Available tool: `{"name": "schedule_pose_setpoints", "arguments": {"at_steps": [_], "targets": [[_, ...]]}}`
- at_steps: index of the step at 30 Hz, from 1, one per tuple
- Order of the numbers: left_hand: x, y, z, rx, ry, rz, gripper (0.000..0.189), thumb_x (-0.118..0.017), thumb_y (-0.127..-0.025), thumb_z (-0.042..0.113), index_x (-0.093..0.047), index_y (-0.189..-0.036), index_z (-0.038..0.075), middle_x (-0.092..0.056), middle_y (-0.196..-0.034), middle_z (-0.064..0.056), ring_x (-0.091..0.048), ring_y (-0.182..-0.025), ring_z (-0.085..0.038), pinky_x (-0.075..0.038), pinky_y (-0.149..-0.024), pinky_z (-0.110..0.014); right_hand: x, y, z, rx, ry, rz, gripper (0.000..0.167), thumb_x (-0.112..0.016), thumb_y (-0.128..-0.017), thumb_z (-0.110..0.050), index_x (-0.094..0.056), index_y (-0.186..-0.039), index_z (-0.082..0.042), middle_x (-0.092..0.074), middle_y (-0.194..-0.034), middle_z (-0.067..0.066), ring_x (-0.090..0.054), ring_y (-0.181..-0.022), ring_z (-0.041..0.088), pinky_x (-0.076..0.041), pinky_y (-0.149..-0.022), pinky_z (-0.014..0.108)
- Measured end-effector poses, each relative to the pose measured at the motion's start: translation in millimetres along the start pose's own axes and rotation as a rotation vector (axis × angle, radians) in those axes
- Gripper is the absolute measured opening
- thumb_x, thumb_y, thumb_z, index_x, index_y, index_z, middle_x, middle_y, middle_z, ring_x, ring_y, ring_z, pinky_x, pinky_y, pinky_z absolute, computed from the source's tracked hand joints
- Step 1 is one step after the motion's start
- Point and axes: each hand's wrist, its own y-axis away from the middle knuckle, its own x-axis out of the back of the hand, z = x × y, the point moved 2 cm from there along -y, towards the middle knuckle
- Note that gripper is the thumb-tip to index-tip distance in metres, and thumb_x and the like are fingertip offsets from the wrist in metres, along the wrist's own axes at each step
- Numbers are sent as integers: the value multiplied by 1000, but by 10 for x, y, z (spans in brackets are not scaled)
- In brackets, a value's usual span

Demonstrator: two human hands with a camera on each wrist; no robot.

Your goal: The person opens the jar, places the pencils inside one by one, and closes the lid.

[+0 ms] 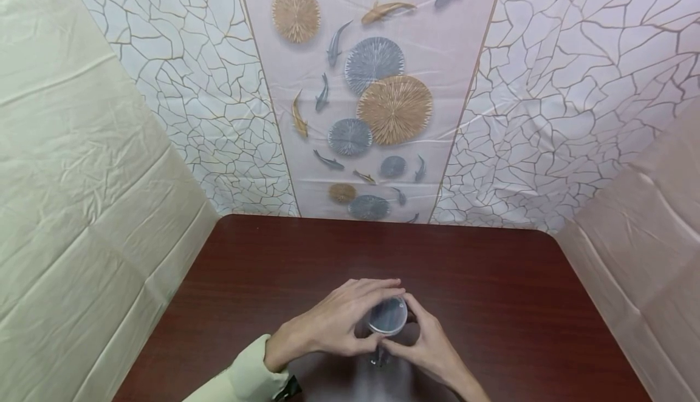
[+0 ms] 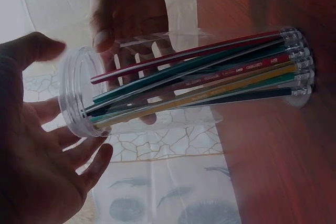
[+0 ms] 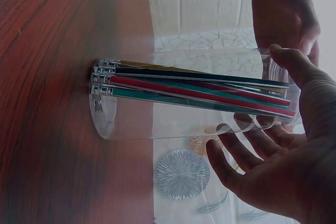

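A tall clear plastic jar stands upright on the table, its round clear lid facing up between the two hands. Inside are several pencils in red, green, yellow and dark colours, metal ferrule ends down at the jar's base. My left hand spans the lid, fingers along its far side and thumb at the near rim. The right hand grips the jar's upper part from the right, thumb on the near side and fingers round the far side.
The dark red-brown wooden table has rounded far corners. Behind it hangs a patterned cloth with fish and round motifs. Plain pale cloth walls close in the left and right sides.
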Motion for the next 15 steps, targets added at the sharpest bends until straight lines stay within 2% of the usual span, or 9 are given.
{"name": "schedule_pose_setpoints", "arguments": {"at_steps": [3, 7, 11, 15], "targets": [[1, -1, -12, 14, -27, 40, 84, -79, -91, 48, -44, -161, 19, -39, -167, 0, -42, -150, -19, -44, -111, -45, -2, -2, 0, -6, 2, -3, 73, -94, -80, -24, -58, -143, -16, -72, -125, -2, -68, -107, 13, -58, -86, 37], [16, -4, -28, 71, -73, 96, 94, -83, -83, 61, -45, -160, 23, -46, -160, 2, -48, -143, -17, -47, -107, -44, 0, -4, -5, -20, -3, -7, 76, -94, -78, -22, -58, -144, -16, -71, -126, -2, -67, -107, 12, -57, -86, 36], [17, 5, -43, 110, -85, 107, 91, -85, -82, 62, -49, -157, 26, -53, -149, 4, -53, -132, -16, -48, -102, -42, 4, -4, -9, -40, -18, -10, 75, -94, -79, -22, -58, -145, -19, -71, -128, -2, -68, -105, 12, -58, -86, 37], [11, 11, -54, 94, -68, 97, 81, -83, -86, 55, -53, -154, 26, -56, -145, 3, -55, -129, -17, -49, -101, -40, 3, -3, -6, -45, -27, -10, 73, -94, -82, -24, -58, -145, -19, -71, -127, -3, -69, -105, 13, -58, -86, 37]]}}
